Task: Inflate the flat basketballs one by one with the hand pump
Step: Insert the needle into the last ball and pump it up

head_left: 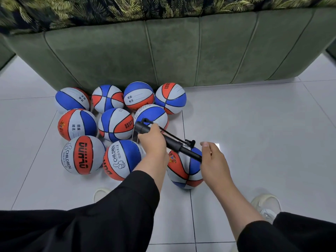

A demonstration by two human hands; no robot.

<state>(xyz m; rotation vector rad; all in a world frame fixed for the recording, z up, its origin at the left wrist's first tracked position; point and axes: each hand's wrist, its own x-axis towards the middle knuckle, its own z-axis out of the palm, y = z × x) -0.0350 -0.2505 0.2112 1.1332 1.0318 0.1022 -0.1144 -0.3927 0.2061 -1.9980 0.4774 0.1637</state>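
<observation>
Below frame centre, your left hand (151, 140) grips the stiff black plastic hand pump (163, 138); right hand (211, 157) loose-fingered beside the soft red-white-blue basketball (183, 170); it'll likely roll—steady its sides.

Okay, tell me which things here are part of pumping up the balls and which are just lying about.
Part of the job:
hand pump, gripped by the left hand
basketball under the pump, beside the right hand
cluster of nine basketballs

Just there:
green sofa
leaf-print cushion
white shoes

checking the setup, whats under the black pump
A separate basketball on the white floor tiles lies under the black pump. Its valve and the pump's tip are covered by the right hand.
</observation>
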